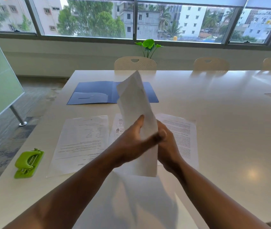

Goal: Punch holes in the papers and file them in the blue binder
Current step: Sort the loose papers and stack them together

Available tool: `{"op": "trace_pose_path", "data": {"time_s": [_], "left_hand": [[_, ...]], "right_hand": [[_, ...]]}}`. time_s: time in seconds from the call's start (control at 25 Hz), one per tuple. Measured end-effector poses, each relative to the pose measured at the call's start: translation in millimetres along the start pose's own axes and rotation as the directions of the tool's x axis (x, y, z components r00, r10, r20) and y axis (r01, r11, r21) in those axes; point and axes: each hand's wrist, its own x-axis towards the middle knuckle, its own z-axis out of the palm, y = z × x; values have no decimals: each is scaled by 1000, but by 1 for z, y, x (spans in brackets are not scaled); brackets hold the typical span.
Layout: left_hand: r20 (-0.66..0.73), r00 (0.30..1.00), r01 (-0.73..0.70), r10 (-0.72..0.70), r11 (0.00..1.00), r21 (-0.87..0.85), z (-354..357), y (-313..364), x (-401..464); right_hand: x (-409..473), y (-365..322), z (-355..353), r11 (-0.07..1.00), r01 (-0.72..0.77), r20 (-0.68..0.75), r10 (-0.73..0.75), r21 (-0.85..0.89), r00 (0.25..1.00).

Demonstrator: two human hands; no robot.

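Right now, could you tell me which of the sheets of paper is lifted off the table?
The folded sheet, gripped upright by the left hand and right hand. The three printed sheets lie flat on the table.

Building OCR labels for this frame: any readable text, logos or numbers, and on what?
None reads with confidence.
Left printed sheet: upside down to the camera, lines blurred, unreadable.
Middle sheet: red and black print with a small emblem, too small.
Right sheet: dense paragraphs, blurred.
Held paper: blank side showing.
Blue binder, green hole punch: no visible markings.
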Motion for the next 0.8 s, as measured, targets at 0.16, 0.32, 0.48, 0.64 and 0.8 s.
{"op": "trace_pose_path", "data": {"time_s": [0.16,0.32,0.48,0.64,0.8], "left_hand": [[-181,983,15,-39,991,-130,1,0,4],[-219,976,-21,-12,989,-149,-11,-3,2],[-224,975,-9,-4,998,-57,-54,5,-9],[-38,999,-5,5,1000,-7,-108,9,-18],[66,998,-8,-12,955,297,-147,21,-14]], "right_hand": [[3,7,12,979,0,-49,-10,-205,999],[6,8,11,990,-17,-59,9,-140,998],[14,17,-10,984,-123,-152,102,-132,983],[22,17,-30,966,-200,-222,161,-164,962],[31,15,-52,961,-256,-260,221,-109,940]]}}
